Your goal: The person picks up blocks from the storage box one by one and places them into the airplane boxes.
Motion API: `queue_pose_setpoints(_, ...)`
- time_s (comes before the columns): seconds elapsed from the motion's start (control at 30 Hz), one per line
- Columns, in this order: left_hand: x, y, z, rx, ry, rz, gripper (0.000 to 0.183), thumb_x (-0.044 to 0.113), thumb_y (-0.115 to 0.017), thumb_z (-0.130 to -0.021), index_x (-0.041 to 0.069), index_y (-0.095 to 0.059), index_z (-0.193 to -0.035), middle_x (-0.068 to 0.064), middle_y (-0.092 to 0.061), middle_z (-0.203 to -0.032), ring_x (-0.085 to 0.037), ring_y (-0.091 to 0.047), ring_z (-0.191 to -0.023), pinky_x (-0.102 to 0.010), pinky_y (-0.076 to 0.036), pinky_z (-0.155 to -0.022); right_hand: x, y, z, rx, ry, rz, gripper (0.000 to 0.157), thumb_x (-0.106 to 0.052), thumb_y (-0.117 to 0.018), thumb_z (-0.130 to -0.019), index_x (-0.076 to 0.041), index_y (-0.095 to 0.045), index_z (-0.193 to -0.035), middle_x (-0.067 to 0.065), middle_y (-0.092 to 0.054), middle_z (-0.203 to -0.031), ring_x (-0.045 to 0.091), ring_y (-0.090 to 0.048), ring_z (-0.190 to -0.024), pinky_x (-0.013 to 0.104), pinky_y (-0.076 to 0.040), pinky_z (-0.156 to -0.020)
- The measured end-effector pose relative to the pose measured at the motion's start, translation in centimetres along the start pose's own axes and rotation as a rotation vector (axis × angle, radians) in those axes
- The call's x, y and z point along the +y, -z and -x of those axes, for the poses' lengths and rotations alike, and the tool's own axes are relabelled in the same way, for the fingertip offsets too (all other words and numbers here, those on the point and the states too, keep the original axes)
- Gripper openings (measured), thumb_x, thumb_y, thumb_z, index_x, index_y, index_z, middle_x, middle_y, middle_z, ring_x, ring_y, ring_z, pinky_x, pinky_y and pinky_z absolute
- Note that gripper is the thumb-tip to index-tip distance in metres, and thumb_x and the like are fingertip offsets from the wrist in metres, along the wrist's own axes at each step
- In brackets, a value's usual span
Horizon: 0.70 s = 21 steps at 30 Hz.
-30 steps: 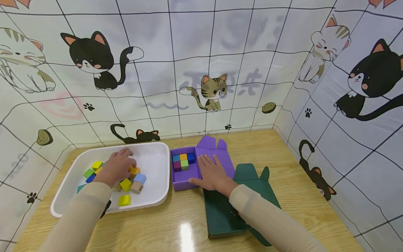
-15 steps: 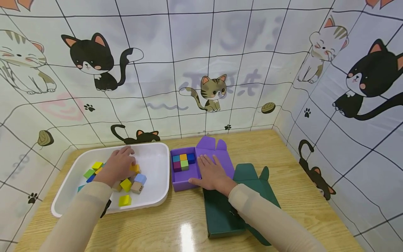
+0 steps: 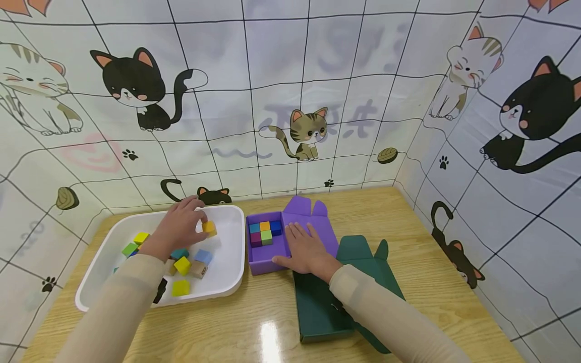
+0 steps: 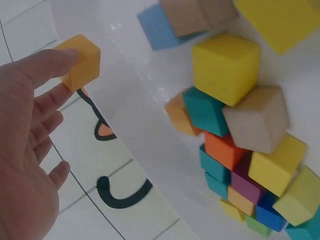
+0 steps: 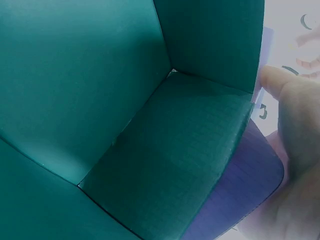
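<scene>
I count one orange cube [image 3: 210,229], left hand [image 3: 178,230] pinching it. Right hand [image 3: 306,250], fingers straight, on one purple box [image 3: 267,267].

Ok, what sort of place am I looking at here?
Probably a small tabletop work booth: a wood-grain table, cat-print sheeting hung around it, and a white tray of coloured blocks beside an open purple box.

L fingers [image 4: 45,65] pinched, R fingers [image 3: 296,232] straight
</scene>
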<state>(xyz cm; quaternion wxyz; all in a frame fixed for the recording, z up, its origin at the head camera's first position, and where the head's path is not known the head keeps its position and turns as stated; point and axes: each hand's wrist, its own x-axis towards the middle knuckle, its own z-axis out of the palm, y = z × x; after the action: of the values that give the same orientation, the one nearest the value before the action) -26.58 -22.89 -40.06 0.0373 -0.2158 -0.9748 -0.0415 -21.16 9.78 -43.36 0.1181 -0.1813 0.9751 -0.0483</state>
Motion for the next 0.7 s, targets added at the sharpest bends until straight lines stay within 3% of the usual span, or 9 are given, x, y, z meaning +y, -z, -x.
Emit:
queue_pose_setpoints(0.43,5.2,0.5,-2.7,0.065,-0.118,-0.021,0.027,0.036,-0.075,-0.079,0.015,-0.071,-0.096,-0.011,-0.053,-0.137,-0.034,-0.028,-0.145,-0.058,-0.029,-0.115,0.0,-0.1,-0.3,-0.007,0.006,0.030,0.094,-0.071,-0.042,-0.090,-0.007,-0.019,-0.155,0.009,-0.020,-0.163,0.025,-0.014,-0.153,0.051,-0.005,-0.125)
queue_pose_setpoints(0.7,8.4,0.5,-4.7,0.059,-0.177,-0.050,0.029,0.043,-0.073,-0.081,0.017,-0.071,-0.095,-0.008,-0.052,-0.137,-0.031,-0.027,-0.147,-0.055,-0.028,-0.117,0.4,0.1,-0.2,-0.008,0.024,0.041,0.091,-0.070,-0.040,-0.092,-0.008,-0.020,-0.155,0.009,-0.021,-0.163,0.026,-0.013,-0.153,0.051,-0.006,-0.125)
